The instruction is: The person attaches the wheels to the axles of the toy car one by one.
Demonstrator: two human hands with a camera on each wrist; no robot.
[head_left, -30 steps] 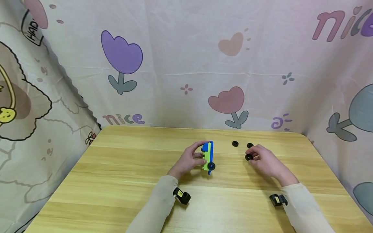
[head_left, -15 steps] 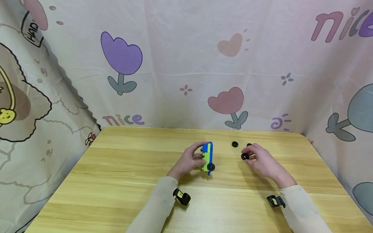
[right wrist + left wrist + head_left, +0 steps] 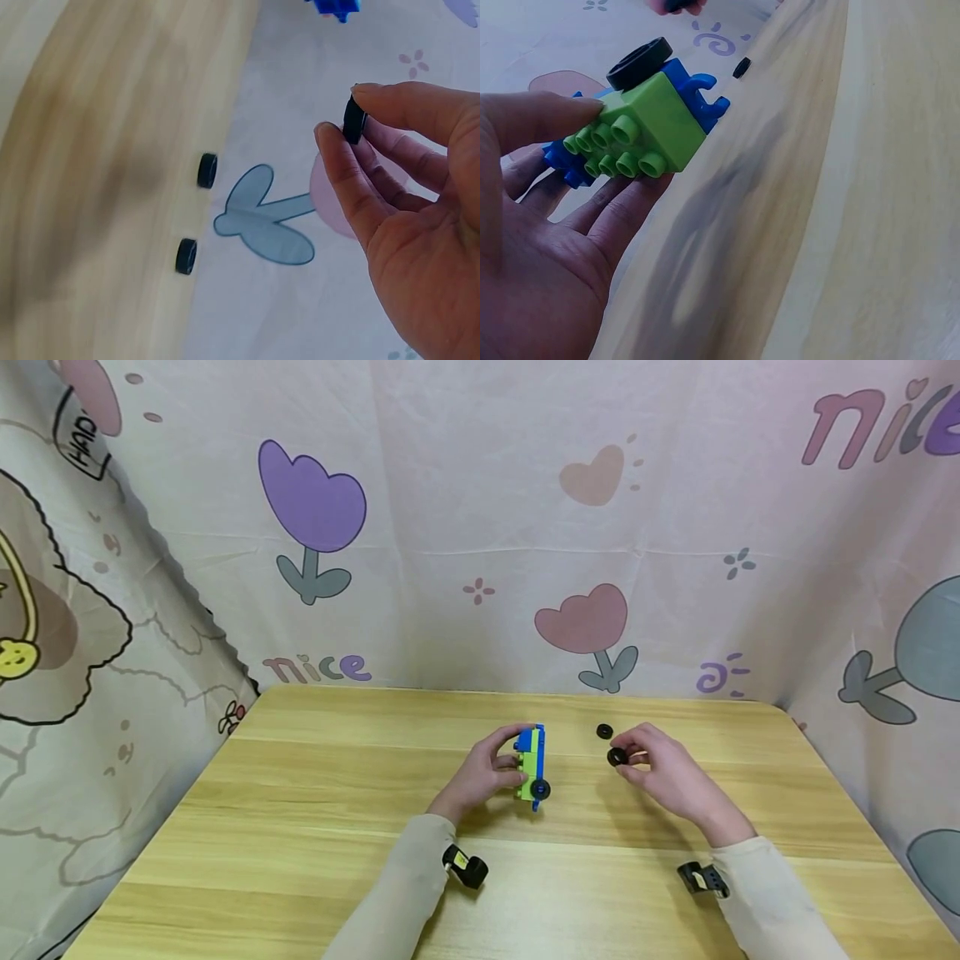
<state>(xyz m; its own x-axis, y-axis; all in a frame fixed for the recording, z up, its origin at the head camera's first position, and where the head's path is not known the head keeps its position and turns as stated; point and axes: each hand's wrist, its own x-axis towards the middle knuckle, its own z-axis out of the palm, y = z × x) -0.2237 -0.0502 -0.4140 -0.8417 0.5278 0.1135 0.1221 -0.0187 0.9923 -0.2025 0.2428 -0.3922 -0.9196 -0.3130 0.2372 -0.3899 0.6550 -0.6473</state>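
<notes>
My left hand [image 3: 477, 778] grips a toy car [image 3: 529, 764] built of lime-green and blue blocks, thumb on one side and fingers on the other. One black wheel [image 3: 640, 64] sits on the car's side, and a blue hook-shaped piece [image 3: 703, 97] juts from its end. Green studs [image 3: 624, 131] face the left palm. To the right, my right hand [image 3: 670, 775] pinches a loose black wheel [image 3: 354, 120] between thumb and fingertips, above the table and apart from the car.
Two more black wheels [image 3: 208, 171] stand out in the right wrist view, lying on the wooden table [image 3: 300, 827] toward its back edge. A patterned cloth [image 3: 450, 485] hangs behind the table. Each wrist carries a small black camera [image 3: 467, 867].
My right hand has moved left toward the car with the pinched wheel, and now covers the farther wheel in the head view. The left hand and car have barely shifted.
</notes>
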